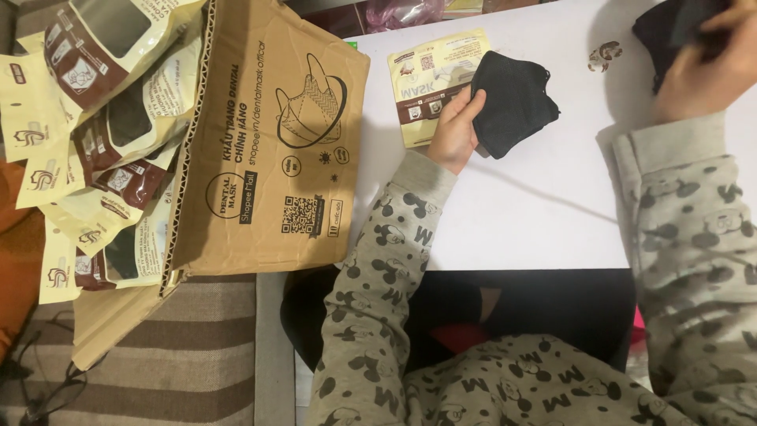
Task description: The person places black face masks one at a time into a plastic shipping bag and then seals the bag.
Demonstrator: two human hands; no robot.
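fingers of the left hand lie nearly flat, pressing 1 stack of black masks at its left side, not closed round it; stack rests mid-desk, overlapping 1 cream pouch. right hand, far right corner, curled on more black fabric. cardboard box of packed pouches off the left edge.

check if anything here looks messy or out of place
The brown cardboard box lies tipped on its side, and cream-and-brown mask packets spill from its opening in a loose heap. On the white table nothing looks odd.
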